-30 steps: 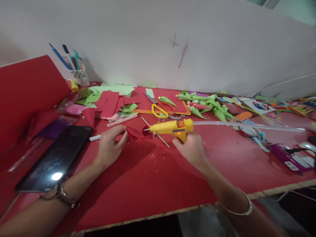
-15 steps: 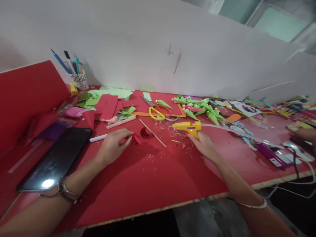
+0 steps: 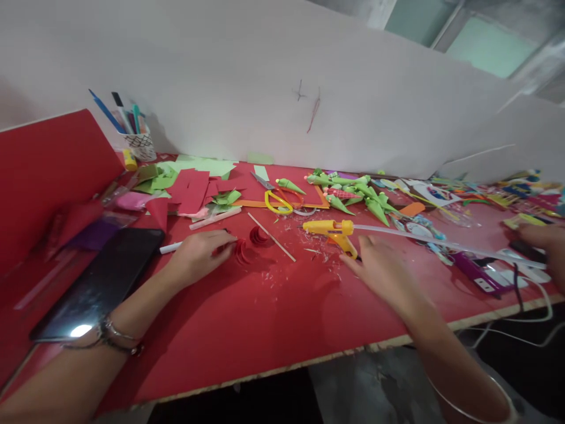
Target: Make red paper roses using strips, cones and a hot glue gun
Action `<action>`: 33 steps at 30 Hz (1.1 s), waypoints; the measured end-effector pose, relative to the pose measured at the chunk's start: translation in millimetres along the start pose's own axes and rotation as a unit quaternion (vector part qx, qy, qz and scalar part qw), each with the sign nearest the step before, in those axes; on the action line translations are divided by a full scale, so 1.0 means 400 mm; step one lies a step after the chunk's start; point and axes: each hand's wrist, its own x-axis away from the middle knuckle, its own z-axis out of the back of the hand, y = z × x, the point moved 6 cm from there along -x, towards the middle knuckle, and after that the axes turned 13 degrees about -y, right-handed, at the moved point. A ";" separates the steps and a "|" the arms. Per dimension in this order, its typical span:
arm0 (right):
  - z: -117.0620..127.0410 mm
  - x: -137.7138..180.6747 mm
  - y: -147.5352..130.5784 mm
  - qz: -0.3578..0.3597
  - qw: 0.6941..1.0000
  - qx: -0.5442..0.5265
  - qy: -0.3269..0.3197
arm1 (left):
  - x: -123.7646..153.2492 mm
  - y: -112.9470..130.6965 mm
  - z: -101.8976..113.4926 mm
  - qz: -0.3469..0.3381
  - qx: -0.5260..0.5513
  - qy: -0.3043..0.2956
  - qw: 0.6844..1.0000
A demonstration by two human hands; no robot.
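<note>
My left hand [image 3: 200,254] rests on the red tabletop, its fingers curled and closed at the edge of a coiled red paper strip [image 3: 242,253]. A second red paper coil [image 3: 258,237] lies just behind it. On the right, the yellow glue gun [image 3: 330,228] lies on the table with its nozzle to the left and a long clear glue stick [image 3: 410,234] out of its back. My right hand [image 3: 377,265], slightly blurred, is beside the gun's handle with its fingers apart and nothing in them. A thin wooden stick [image 3: 271,237] lies between the hands.
A phone [image 3: 99,282] lies by my left forearm. Scissors [image 3: 279,201], red paper pieces [image 3: 194,189] and green paper cones [image 3: 375,206] lie along the back. A pen cup [image 3: 140,144] stands back left. Another person's hand [image 3: 541,238] is near a purple power strip [image 3: 481,274].
My right hand has let go of the glue gun and drawn back to the right. The gun now lies on the table. My left hand stays by the red coil.
</note>
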 end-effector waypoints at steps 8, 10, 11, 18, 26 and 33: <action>-0.009 -0.005 -0.004 -0.019 1.000 0.007 0.009 | 0.006 0.001 0.005 0.013 0.017 0.023 0.999; 0.011 0.026 -0.018 -0.023 0.999 0.018 0.021 | 0.005 -0.002 0.010 0.024 0.025 0.031 0.999; 0.024 0.042 -0.033 -0.012 1.000 0.016 0.024 | 0.004 -0.004 0.013 0.033 0.031 0.036 0.998; 0.129 0.039 -0.232 0.231 0.950 -0.201 0.051 | -0.009 -0.012 0.020 0.053 0.096 0.026 0.994; 0.091 -0.074 -0.364 0.306 0.907 -0.271 0.100 | -0.007 -0.030 0.014 0.079 0.097 0.031 0.992; 0.051 -0.120 -0.379 0.290 0.906 -0.298 0.082 | -0.006 -0.026 0.014 0.082 0.101 0.036 0.991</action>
